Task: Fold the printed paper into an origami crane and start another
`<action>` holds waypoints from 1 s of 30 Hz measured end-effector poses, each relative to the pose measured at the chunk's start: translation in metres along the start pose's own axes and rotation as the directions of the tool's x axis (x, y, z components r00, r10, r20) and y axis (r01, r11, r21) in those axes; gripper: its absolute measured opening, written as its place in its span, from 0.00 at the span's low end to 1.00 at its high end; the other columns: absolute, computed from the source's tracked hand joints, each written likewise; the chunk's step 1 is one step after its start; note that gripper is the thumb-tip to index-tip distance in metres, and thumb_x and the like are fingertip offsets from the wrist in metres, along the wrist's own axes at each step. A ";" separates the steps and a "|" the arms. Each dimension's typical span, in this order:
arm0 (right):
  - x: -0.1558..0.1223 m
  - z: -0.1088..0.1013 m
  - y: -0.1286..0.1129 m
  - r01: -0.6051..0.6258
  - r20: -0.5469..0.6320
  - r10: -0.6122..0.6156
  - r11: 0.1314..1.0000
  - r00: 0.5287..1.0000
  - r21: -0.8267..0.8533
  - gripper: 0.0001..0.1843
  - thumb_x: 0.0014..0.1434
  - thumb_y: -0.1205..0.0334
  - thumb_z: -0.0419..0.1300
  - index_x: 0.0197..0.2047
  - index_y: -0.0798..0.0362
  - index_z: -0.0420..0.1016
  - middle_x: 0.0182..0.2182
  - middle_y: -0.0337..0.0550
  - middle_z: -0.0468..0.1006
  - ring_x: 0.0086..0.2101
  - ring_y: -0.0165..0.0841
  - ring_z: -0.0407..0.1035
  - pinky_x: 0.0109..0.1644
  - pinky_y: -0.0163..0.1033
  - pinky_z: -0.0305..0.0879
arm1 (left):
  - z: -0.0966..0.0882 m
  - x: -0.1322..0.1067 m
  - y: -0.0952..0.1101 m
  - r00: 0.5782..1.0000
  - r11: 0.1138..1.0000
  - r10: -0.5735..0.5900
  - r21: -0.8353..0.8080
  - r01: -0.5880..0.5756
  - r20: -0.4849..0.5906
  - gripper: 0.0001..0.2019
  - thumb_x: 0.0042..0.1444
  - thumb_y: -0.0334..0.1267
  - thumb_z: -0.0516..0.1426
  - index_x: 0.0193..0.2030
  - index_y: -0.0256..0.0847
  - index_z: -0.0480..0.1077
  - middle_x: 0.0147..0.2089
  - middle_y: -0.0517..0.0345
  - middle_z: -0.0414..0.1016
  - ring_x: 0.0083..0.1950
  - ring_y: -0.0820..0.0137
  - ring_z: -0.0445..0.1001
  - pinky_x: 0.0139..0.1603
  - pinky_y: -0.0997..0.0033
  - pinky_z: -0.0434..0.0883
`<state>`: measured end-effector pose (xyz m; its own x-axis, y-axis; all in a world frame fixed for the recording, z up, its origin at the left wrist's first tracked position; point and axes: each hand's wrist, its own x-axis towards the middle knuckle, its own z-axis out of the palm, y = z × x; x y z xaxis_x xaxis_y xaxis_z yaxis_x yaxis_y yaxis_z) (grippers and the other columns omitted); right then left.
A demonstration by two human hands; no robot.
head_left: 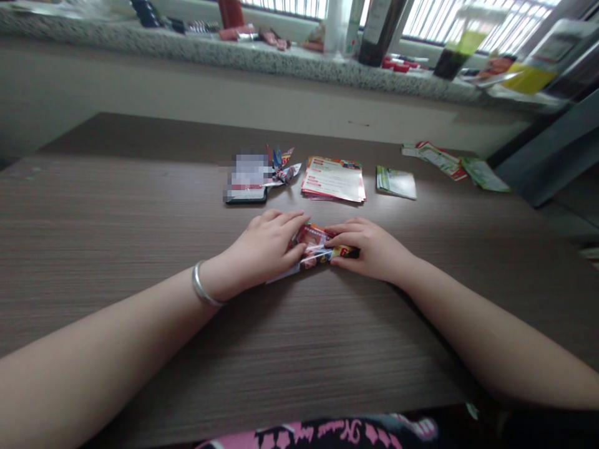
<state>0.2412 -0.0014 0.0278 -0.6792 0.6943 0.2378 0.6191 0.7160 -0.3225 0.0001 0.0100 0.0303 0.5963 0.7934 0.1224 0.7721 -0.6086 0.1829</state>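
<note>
A folded piece of printed red and yellow paper (314,248) lies on the brown wooden table (116,212) in front of me. My left hand (264,249) rests on its left half, fingers lying over it and pressing it down; a silver bangle (202,285) circles that wrist. My right hand (369,248) covers the paper's right end, fingers curled and pinching the edge against the table. Most of the paper is hidden under both hands.
Behind the hands lie a phone (246,179), a small folded paper figure (284,167), a stack of red-and-white leaflets (333,179), a green-white leaflet stack (396,183) and loose leaflets (440,158). Bottles and clutter stand on a stone windowsill (262,57).
</note>
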 end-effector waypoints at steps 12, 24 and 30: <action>-0.003 0.005 -0.001 0.069 0.025 -0.068 0.997 0.997 -0.029 0.22 0.60 0.58 0.60 0.57 0.54 0.74 0.55 0.49 0.76 0.50 0.41 0.68 0.56 0.50 0.65 | 0.009 0.009 -0.020 0.980 0.978 0.175 -0.096 -0.184 -0.096 0.18 0.62 0.44 0.52 0.53 0.40 0.74 0.50 0.49 0.74 0.50 0.61 0.68 0.56 0.58 0.65; -0.002 0.004 -0.008 0.061 0.049 -0.053 0.983 0.997 -0.173 0.22 0.63 0.56 0.56 0.58 0.55 0.73 0.54 0.49 0.76 0.49 0.43 0.67 0.54 0.50 0.67 | 0.009 0.010 -0.017 0.993 0.977 0.057 -0.200 -0.076 -0.101 0.13 0.59 0.43 0.56 0.44 0.41 0.77 0.44 0.51 0.75 0.48 0.62 0.68 0.55 0.59 0.63; -0.002 0.003 -0.009 0.053 0.055 -0.042 0.979 0.998 -0.199 0.23 0.63 0.55 0.56 0.59 0.53 0.73 0.54 0.49 0.76 0.49 0.44 0.68 0.52 0.51 0.67 | 0.011 0.011 -0.019 0.994 0.979 0.035 -0.198 -0.055 -0.104 0.12 0.59 0.44 0.56 0.43 0.42 0.77 0.43 0.52 0.75 0.49 0.61 0.68 0.56 0.58 0.63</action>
<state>0.2355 -0.0095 0.0272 -0.7256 0.6583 0.2005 0.6485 0.7516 -0.1207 -0.0061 0.0301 0.0169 0.5970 0.7687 0.2296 0.6791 -0.6365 0.3656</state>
